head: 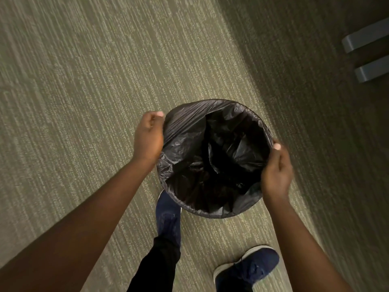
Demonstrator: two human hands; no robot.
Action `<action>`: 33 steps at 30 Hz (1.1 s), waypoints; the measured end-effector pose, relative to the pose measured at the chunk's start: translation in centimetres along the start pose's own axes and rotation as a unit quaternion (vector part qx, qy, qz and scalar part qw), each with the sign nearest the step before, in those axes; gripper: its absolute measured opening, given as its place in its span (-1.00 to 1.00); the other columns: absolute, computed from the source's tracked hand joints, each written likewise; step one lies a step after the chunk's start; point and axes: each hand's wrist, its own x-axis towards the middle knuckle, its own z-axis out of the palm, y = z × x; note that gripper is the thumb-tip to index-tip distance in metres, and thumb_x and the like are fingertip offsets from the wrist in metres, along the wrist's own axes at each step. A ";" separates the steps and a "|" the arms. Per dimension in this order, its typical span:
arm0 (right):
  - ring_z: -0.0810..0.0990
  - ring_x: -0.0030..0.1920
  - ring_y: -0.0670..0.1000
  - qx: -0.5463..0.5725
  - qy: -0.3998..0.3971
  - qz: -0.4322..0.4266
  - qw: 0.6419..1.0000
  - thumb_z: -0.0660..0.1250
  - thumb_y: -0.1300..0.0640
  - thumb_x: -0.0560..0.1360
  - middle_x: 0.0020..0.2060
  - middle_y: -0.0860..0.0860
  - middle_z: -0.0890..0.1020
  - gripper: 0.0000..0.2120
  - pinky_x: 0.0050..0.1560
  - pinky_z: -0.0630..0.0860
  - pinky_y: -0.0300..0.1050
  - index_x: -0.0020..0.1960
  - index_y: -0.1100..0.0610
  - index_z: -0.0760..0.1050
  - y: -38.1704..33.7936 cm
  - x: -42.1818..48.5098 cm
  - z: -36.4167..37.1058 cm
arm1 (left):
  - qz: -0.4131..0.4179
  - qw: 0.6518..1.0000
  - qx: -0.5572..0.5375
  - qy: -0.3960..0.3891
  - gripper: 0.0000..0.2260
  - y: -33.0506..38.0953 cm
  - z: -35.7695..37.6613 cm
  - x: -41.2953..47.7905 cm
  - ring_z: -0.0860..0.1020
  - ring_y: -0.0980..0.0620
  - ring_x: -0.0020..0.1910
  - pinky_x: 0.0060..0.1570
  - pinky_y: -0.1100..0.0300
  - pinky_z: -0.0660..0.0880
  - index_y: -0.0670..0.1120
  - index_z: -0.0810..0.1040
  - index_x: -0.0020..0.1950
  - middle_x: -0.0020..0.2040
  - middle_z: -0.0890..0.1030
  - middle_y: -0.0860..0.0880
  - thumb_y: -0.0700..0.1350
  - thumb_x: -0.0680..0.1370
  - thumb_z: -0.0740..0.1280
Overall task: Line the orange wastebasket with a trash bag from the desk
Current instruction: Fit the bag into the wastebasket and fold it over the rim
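A black trash bag [185, 144] is stretched over the round mouth of the wastebasket, and its loose middle sags down inside. The bag hides the basket completely, so no orange shows. My left hand [148, 137] grips the bag's folded-over edge at the left side of the rim, fingers curled. On the right side of the rim, my right hand [276, 170] holds the bag's edge with the thumb on top. I look straight down into the opening.
Greenish striped carpet [84, 102] covers the floor all around. My two dark blue shoes [168, 216] [248, 268] stand just below the basket. Two grey furniture feet [366, 36] jut in at the upper right, in shadow.
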 end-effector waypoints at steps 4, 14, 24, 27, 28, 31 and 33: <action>0.65 0.11 -0.03 0.001 -0.017 0.073 0.997 0.07 -0.30 0.64 0.05 -0.08 0.71 -0.49 0.13 0.52 -0.10 0.20 0.01 0.63 -0.5 1.8 0.8 | -0.045 0.997 -0.023 -0.061 -0.76 1.1 2.3 0.7 0.53 -0.02 -0.22 -0.22 0.06 0.51 -0.07 0.56 -0.06 -0.18 0.62 -0.10 0.08 0.64 0.29; 0.78 -0.11 0.14 0.190 -0.109 0.279 0.935 0.48 -0.14 0.49 -0.11 0.12 0.79 -0.59 -0.23 0.71 0.05 0.03 0.22 0.67 0.4 6.0 -0.6 | -0.296 0.918 -0.150 -0.215 -0.85 1.0 0.6 5.4 0.68 -0.12 -0.22 -0.13 -0.05 0.69 -0.18 0.69 -0.08 -0.16 0.69 -0.15 -0.14 0.59 0.38; 0.64 -0.24 0.00 0.083 -0.039 0.212 0.973 0.26 -0.23 0.61 -0.24 -0.02 0.66 -0.60 -0.24 0.50 -0.17 -0.13 0.09 0.56 -1.5 6.8 -1.1 | -0.275 0.948 0.025 -0.161 -0.86 1.4 1.7 5.9 0.65 -0.08 -0.27 -0.36 0.06 0.65 -0.21 0.62 -0.14 -0.17 0.68 -0.15 -0.20 0.60 0.36; 0.59 -0.09 -0.01 0.018 -0.020 0.064 0.998 0.14 -0.33 0.60 -0.15 -0.05 0.63 -0.49 -0.05 0.49 -0.06 0.04 0.10 0.58 -2.4 5.9 -0.8 | -0.151 0.986 0.031 -0.061 -0.75 1.9 1.5 5.5 0.59 -0.02 -0.19 -0.21 0.16 0.50 -0.11 0.61 -0.11 -0.09 0.67 -0.09 0.04 0.62 0.30; 0.58 -0.09 -0.02 -0.024 -0.036 0.009 0.999 0.11 -0.36 0.59 -0.14 -0.04 0.63 -0.45 -0.07 0.49 -0.04 0.04 0.10 0.57 -2.5 5.2 -0.4 | -0.113 0.992 0.025 -0.060 -0.66 1.9 1.4 5.1 0.59 -0.03 -0.14 -0.11 0.12 0.48 -0.11 0.62 -0.09 -0.08 0.67 -0.08 0.14 0.62 0.26; 0.53 -0.23 0.04 -0.167 -0.056 -0.090 0.980 0.07 -0.33 0.62 -0.26 0.03 0.57 -0.45 -0.27 0.35 -0.04 -0.12 0.15 0.46 -2.2 4.0 1.3 | -0.037 0.990 0.083 -0.112 -0.36 1.2 2.3 3.2 0.55 -0.06 -0.15 -0.07 0.04 0.47 -0.29 0.59 0.04 -0.13 0.60 -0.17 0.30 0.62 0.12; 0.51 -0.30 0.00 -0.178 -0.032 -0.056 0.982 0.05 -0.36 0.61 -0.34 -0.02 0.55 -0.39 -0.30 0.31 -0.06 -0.18 0.18 0.46 -2.2 4.3 1.9 | -0.044 0.989 0.095 -0.105 -0.37 0.5 2.7 2.7 0.51 -0.08 -0.21 -0.14 0.04 0.44 -0.28 0.57 -0.07 -0.18 0.52 -0.19 0.29 0.63 0.09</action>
